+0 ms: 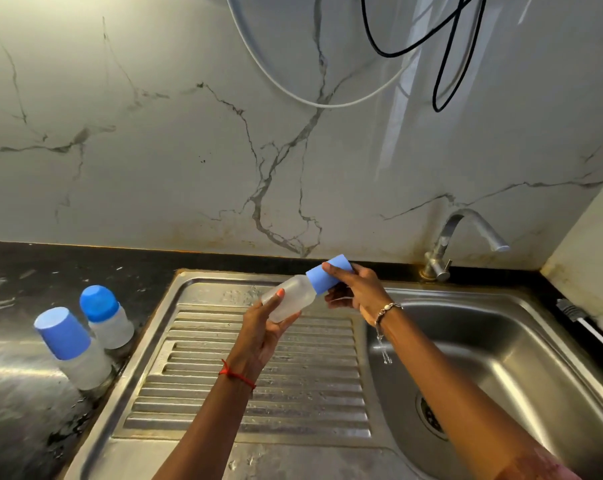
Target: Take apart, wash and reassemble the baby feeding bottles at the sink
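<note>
I hold a frosted baby bottle [290,296] tilted above the ribbed drainboard [258,382]. My left hand [265,327] grips its clear body from below. My right hand [353,289] closes around its light blue cap [322,277], which points toward the wall. Two more bottles stand upright on the dark counter at the left: one with a light blue cap [73,344] nearer me and one with a darker blue cap [106,315] behind it.
The steel sink basin [501,341] lies to the right, its drain [431,415] near the front. A steel tap [463,240] stands at the back, with no water running from it. White and black cables [442,81] hang on the marble wall.
</note>
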